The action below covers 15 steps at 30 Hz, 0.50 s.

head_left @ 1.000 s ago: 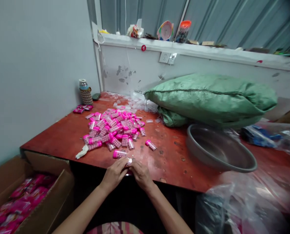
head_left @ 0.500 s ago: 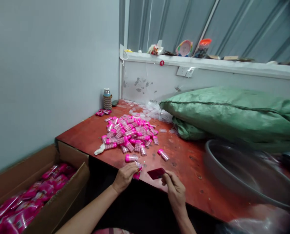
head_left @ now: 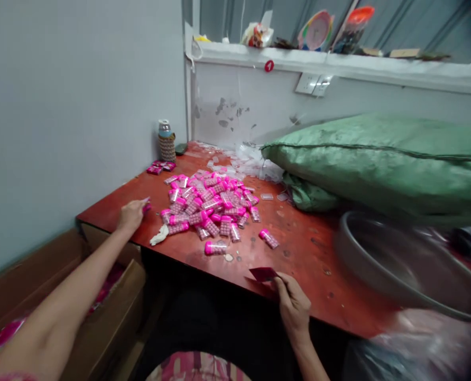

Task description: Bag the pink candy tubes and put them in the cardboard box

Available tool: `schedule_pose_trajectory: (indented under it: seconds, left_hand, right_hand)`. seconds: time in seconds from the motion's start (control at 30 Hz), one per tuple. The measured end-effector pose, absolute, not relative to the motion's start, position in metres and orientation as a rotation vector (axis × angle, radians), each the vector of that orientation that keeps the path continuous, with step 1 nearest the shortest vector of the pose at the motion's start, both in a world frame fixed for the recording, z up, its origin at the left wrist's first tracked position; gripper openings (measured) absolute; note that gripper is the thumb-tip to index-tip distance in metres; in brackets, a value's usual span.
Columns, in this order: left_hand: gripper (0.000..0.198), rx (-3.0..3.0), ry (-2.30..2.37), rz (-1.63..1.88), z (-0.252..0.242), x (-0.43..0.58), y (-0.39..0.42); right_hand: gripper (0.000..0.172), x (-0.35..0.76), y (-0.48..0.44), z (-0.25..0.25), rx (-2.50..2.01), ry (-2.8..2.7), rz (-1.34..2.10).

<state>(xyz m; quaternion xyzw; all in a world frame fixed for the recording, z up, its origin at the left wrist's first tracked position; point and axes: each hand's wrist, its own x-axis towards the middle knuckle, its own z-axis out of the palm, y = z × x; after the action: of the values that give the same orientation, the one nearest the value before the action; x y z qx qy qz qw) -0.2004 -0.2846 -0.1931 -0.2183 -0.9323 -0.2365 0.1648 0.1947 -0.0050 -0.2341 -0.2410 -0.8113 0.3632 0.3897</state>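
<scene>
My left hand is over the left part of the red table, its fingers closed on a small pink packet, mostly hidden by the fingers. My right hand is at the table's front edge, pinching a flat dark red card between thumb and fingers. Between the hands lies a heap of small clear bottles with pink caps, pink beads or pellets showing inside. Two bottles lie apart from the heap: one bottle near the front edge, another bottle farther right.
An open cardboard box with pink packets stands below the table's left side. A crumpled white scrap, pink packs and a flask lie on the left. Right are a green sack, grey basin and clear plastic bag.
My left hand has moved from the front middle to the table's left side with the pink packet. My right hand keeps the card nearly in place. The view has tilted down.
</scene>
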Motion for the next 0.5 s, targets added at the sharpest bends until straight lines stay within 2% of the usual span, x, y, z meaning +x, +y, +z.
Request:
schedule_pose_trajectory:
  seconds: [0.13, 0.2, 0.27, 0.33, 0.37, 0.43, 0.5]
  left_hand:
    - [0.028, -0.583, -2.677, -0.686, -0.199, -0.197, -0.281]
    - [0.033, -0.567, -2.566, -0.928, -0.199, -0.151, -0.263]
    - [0.031, -0.651, -2.713, -1.413, -0.200, -0.084, -0.235]
    - [0.036, -0.845, -2.967, -2.217, -0.200, -0.013, -0.203]
    - [0.040, -0.845, -2.915, -2.690, -0.200, 0.017, -0.187]
    - [0.044, -0.588, -2.420, -3.434, -0.200, 0.061, -0.160]
    - [0.035, -0.302, -2.004, -3.657, -0.202, 0.079, -0.142]
  right_hand:
    - [0.019, 0.184, -0.006, -0.227, -0.315, -2.160, 0.521]
    - [0.026, 0.181, -0.006, -0.224, -0.181, -2.189, 0.335]
    - [0.036, 0.181, -0.007, -0.219, -0.069, -2.240, 0.218]
    - [0.044, 0.181, -0.009, -0.214, 0.019, -2.292, 0.178]
    - [0.046, 0.181, -0.010, -0.212, 0.066, -2.324, 0.182]
    - [0.047, 0.181, -0.013, -0.208, 0.163, -2.392, 0.204]
    - [0.043, 0.182, -0.015, -0.206, 0.259, -2.451, 0.233]
